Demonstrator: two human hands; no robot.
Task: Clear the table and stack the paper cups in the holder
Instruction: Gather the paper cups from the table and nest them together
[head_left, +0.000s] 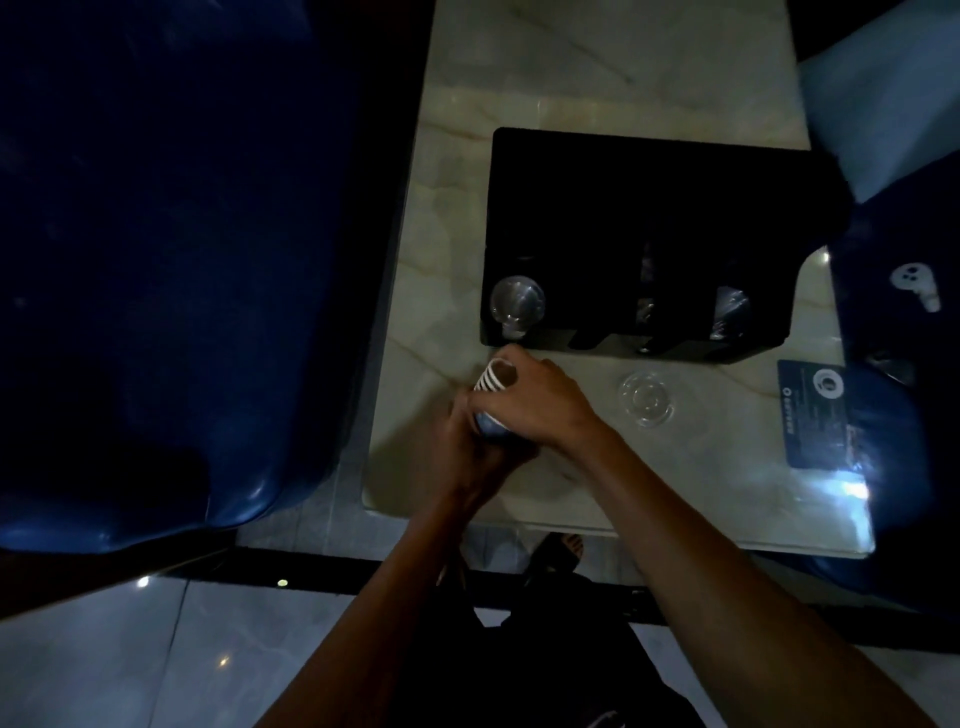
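Nearest us, our left hand (460, 441) and right hand (540, 402) both clasped the striped paper cups (493, 379), tilted on their side just short of the holder (639, 234). We judged stacking unfinished: a clear ribbed plastic lid (645, 398) lay on the glossy marble table (452, 218). Beyond, the boxy black holder showed one round transparent lid (517, 302).
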